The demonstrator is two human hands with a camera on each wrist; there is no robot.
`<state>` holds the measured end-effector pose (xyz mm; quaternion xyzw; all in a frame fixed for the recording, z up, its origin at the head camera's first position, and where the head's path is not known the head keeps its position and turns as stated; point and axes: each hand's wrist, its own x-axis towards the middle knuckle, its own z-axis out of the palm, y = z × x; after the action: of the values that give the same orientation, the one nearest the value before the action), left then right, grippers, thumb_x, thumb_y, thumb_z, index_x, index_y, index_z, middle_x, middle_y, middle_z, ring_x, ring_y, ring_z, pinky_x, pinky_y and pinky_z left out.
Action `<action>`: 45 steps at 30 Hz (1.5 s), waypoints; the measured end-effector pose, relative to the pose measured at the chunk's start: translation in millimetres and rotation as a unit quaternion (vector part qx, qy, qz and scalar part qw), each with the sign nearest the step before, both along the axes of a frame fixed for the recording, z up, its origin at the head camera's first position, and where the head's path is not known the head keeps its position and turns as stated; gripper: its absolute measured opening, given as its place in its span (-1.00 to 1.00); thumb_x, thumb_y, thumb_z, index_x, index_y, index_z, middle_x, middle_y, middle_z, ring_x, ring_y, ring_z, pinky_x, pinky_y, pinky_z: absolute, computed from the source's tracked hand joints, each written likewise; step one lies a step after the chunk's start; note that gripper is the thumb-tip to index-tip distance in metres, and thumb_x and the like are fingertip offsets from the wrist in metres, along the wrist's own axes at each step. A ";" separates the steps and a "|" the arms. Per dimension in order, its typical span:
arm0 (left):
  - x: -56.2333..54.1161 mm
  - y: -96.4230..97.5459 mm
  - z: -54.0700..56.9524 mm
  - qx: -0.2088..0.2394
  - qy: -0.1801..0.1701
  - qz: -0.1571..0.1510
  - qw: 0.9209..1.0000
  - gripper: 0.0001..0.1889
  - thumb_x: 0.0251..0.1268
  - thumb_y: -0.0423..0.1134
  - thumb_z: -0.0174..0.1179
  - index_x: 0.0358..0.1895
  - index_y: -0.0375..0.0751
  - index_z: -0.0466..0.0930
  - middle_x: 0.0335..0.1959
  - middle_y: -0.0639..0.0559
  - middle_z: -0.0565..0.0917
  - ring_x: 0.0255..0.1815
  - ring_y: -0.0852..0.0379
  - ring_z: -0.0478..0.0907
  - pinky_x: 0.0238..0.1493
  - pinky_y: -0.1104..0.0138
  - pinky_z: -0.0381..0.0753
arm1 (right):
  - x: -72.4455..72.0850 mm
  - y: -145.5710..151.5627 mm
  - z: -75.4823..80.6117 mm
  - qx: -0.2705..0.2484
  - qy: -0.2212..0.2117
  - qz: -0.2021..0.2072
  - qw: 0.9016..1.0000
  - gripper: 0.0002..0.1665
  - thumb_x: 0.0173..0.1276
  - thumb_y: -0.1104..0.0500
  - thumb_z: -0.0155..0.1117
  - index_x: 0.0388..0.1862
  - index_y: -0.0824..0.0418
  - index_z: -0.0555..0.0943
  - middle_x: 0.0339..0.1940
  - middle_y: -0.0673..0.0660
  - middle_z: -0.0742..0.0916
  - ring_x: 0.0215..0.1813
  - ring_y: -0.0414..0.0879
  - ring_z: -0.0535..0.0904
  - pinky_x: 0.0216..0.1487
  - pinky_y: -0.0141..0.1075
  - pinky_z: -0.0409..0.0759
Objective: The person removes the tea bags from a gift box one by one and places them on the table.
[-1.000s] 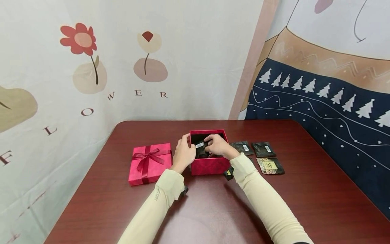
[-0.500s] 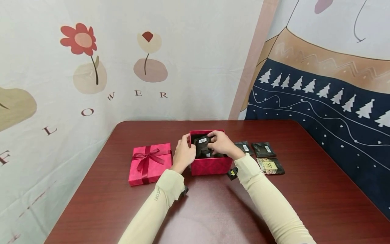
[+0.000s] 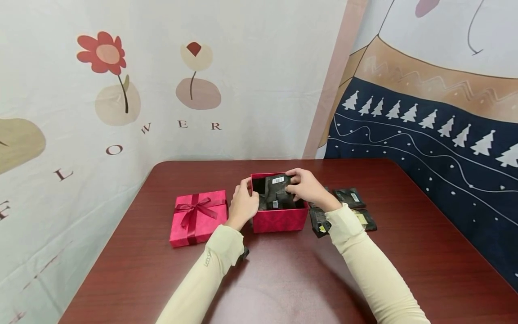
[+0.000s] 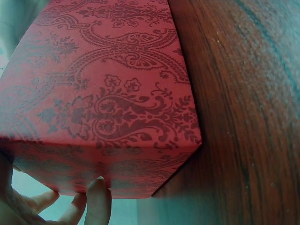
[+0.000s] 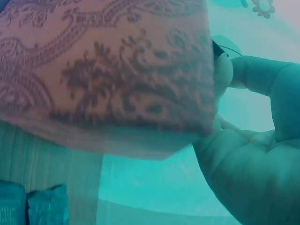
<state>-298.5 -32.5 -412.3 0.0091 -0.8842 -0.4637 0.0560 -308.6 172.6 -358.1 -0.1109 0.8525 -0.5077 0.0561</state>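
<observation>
A red patterned gift box stands on the table with its top uncovered. My left hand grips its left wall, thumb over the rim. In the left wrist view the fingers lie along the outside of the patterned wall. At the box's right side, my right hand pinches a black packet with a white barcode label, partly raised out of the opening. More dark contents lie lower inside, mostly hidden. The right wrist view has the thumb and a finger meeting at the box corner, only a dark tip of packet showing.
Left of the box lies its red lid with a dark red ribbon bow. To the right, several flat packets rest on the brown table, including a black one and one with a yellow label. A printed cloth hangs behind.
My right hand has moved up and to the right, drawing the black packet higher out of the box. The left hand has stayed on the box's left wall.
</observation>
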 end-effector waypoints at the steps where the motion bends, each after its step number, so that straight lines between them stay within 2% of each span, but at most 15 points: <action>1: 0.2 -0.1 0.2 0.000 0.001 0.000 1.000 -0.45 0.44 -0.14 0.02 0.47 0.08 0.24 0.29 -0.08 0.42 0.18 -0.16 0.48 0.11 -0.11 0.46 | 0.2 2.6 0.6 -0.002 0.002 0.000 1.000 -0.40 0.32 0.38 0.24 0.34 0.40 0.38 -0.09 0.33 0.67 -0.45 -0.11 0.56 -0.37 -0.21 0.69; 5: 0.5 -0.5 0.4 -0.003 0.006 0.000 1.000 -0.45 0.43 -0.14 0.01 0.46 0.06 0.24 0.29 -0.09 0.43 0.20 -0.15 0.48 0.13 -0.11 0.45 | 2.5 13.5 3.0 -0.011 0.001 -0.012 1.000 -0.39 0.32 0.35 0.25 0.35 0.36 0.38 0.01 0.35 0.67 -0.46 -0.09 0.56 -0.39 -0.25 0.67; 10: 0.0 -0.5 -0.4 -0.003 0.010 0.001 1.000 -0.45 0.42 -0.15 0.02 0.46 0.06 0.26 0.29 -0.09 0.43 0.21 -0.17 0.48 0.15 -0.11 0.44 | 9.2 29.2 8.0 -0.012 -0.004 -0.022 1.000 -0.37 0.32 0.32 0.25 0.37 0.33 0.37 0.01 0.33 0.67 -0.51 -0.11 0.54 -0.39 -0.26 0.65; 16: -0.9 -0.8 -0.9 -0.003 0.009 0.000 1.000 -0.45 0.42 -0.15 0.03 0.45 0.04 0.26 0.29 -0.10 0.43 0.21 -0.16 0.47 0.16 -0.12 0.43 | 17.8 52.5 10.8 -0.013 -0.001 -0.033 0.999 -0.39 0.37 0.32 0.20 0.39 0.35 0.34 0.06 0.36 0.65 -0.48 -0.15 0.51 -0.38 -0.31 0.62; 23: 0.1 -0.9 -1.3 0.001 0.004 -0.004 1.000 -0.45 0.42 -0.14 0.03 0.46 0.08 0.25 0.31 -0.08 0.41 0.22 -0.15 0.46 0.17 -0.12 0.43 | 24.1 76.1 7.3 -0.022 -0.002 -0.047 0.999 -0.38 0.38 0.36 0.19 0.40 0.40 0.31 0.00 0.36 0.66 -0.46 -0.16 0.48 -0.46 -0.34 0.56; 30: 0.0 -2.1 -0.8 0.001 0.004 -0.004 1.000 -0.45 0.41 -0.11 0.02 0.46 0.09 0.24 0.31 -0.08 0.41 0.21 -0.15 0.46 0.16 -0.12 0.43 | 33.0 101.3 3.5 -0.032 -0.008 -0.060 0.998 -0.38 0.40 0.36 0.09 0.42 0.44 0.25 0.07 0.40 0.61 -0.42 -0.17 0.45 -0.45 -0.31 0.51; 35: -0.6 -1.9 -0.8 0.000 0.005 -0.003 1.000 -0.45 0.42 -0.12 0.03 0.46 0.08 0.25 0.30 -0.09 0.41 0.20 -0.16 0.47 0.15 -0.12 0.44 | 38.0 121.9 1.4 -0.028 -0.014 -0.074 0.997 -0.36 0.45 0.31 0.07 0.46 0.42 0.21 0.05 0.31 0.59 -0.40 -0.22 0.42 -0.43 -0.34 0.50; 40: -0.7 -2.0 -0.2 0.002 0.007 -0.005 1.000 -0.45 0.41 -0.12 0.02 0.46 0.06 0.25 0.30 -0.09 0.41 0.20 -0.17 0.47 0.15 -0.12 0.44 | 39.6 143.1 1.4 -0.029 -0.020 -0.092 0.995 -0.37 0.47 0.32 0.02 0.46 0.44 0.18 -0.07 0.16 0.57 -0.41 -0.20 0.37 -0.44 -0.34 0.46; 45: -1.1 -2.0 -1.0 -0.001 0.008 -0.002 1.000 -0.46 0.42 -0.12 0.01 0.46 0.07 0.26 0.29 -0.09 0.43 0.19 -0.18 0.48 0.14 -0.12 0.44 | 40.9 164.1 -2.6 -0.019 -0.034 -0.110 0.993 -0.39 0.51 0.31 -0.04 0.47 0.43 0.15 -0.07 0.17 0.54 -0.43 -0.20 0.36 -0.42 -0.32 0.47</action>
<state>-299.6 -34.5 -413.3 0.0030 -0.8843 -0.4628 0.0623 -267.7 336.7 -360.8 -0.0004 0.8475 -0.5301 0.0272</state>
